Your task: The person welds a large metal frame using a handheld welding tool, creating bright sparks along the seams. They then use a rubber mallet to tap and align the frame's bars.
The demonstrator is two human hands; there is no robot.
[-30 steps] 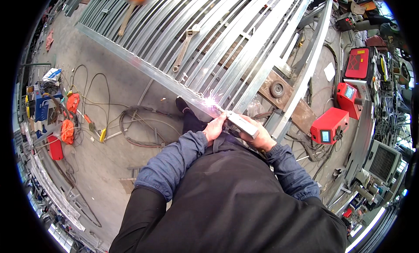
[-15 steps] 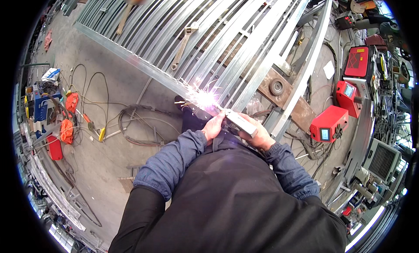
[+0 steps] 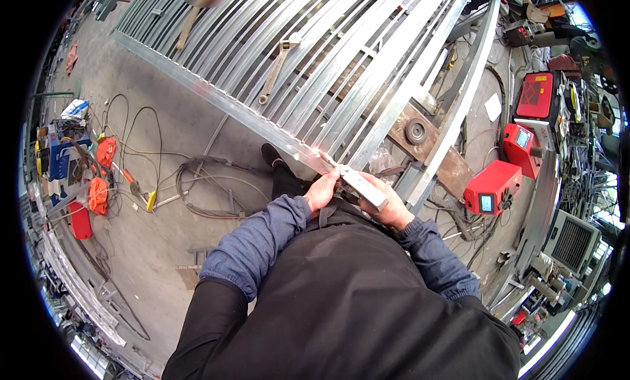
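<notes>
Since arc died on near edge of your silver metal frame (image 3: pixel 243 112), weld looks paused, left hand (image 3: pixel 319 191) and right hand (image 3: pixel 392 208) gripping white boxy torch (image 3: pixel 365 187).

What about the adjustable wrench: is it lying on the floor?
No, the adjustable wrench lies on top of the silver metal bars.

A wrench (image 3: pixel 275 71) lies on the metal bars (image 3: pixel 387 55), and a hammer (image 3: pixel 188 27) lies on them too, to its left. The tool (image 3: pixel 365 188) is at their near edge. On the floor (image 3: pixel 157 268) — a cable loop (image 3: pixel 210 215) at left, a machine (image 3: pixel 492 190) at right.
</notes>
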